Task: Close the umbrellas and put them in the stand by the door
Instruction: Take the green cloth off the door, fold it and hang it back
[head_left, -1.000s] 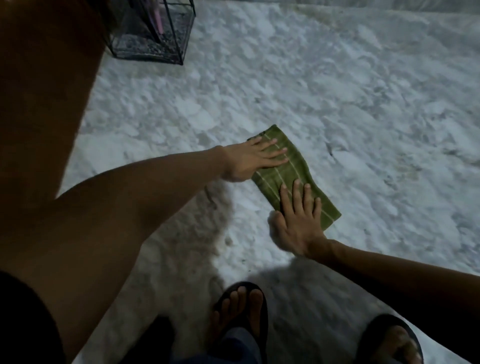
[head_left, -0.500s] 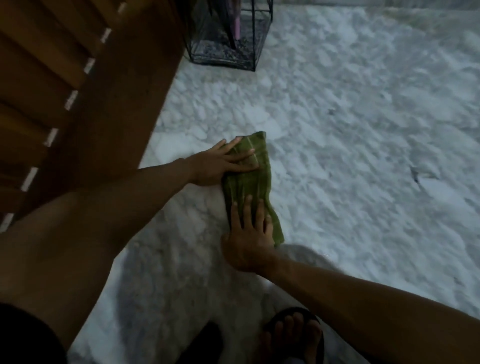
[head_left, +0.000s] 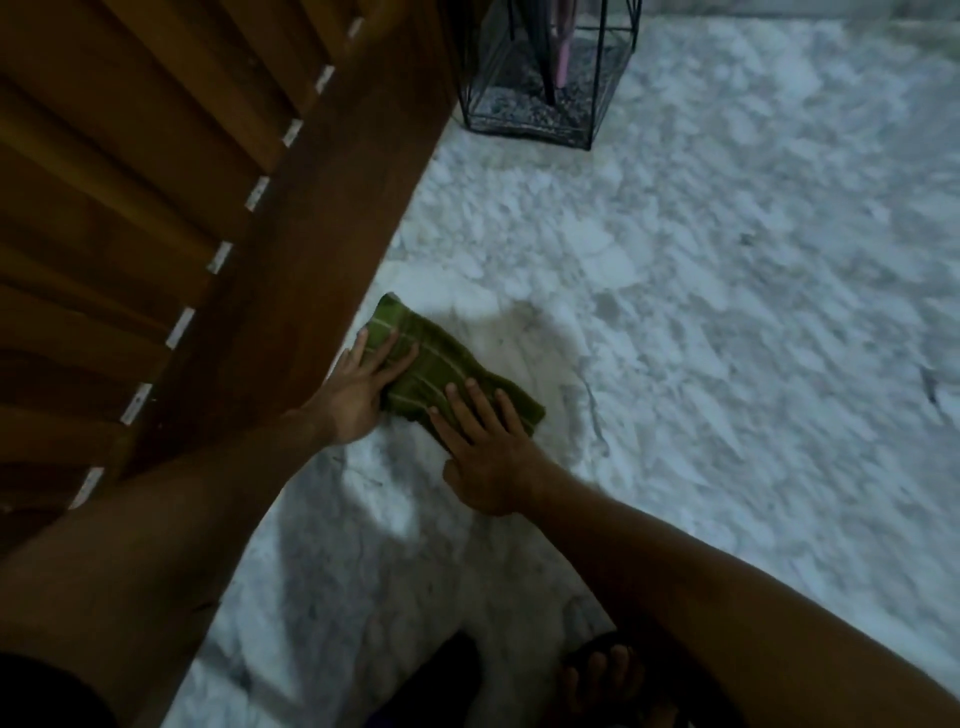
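Both hands flat, fingers straight: left hand (head_left: 358, 387), right hand (head_left: 485, 441) pressing green cloth (head_left: 441, 371) on marble floor (head_left: 727, 312). Umbrellas (head_left: 553, 47) upright in wire stand (head_left: 545, 78) beside door (head_left: 208, 208). Risk: cloth sliding, hands slipping on damp marble.

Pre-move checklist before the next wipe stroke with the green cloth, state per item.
1. Left hand flat on green cloth: ok.
2. Right hand flat on cloth's near end: ok.
3. Cloth lying on marble floor, folded: ok.
4. Cloth clear of wooden door: cannot tell, far end sits at its edge.
5. Umbrellas standing in wire stand: ok, pink one visible.
6. Floor dry: cannot tell.
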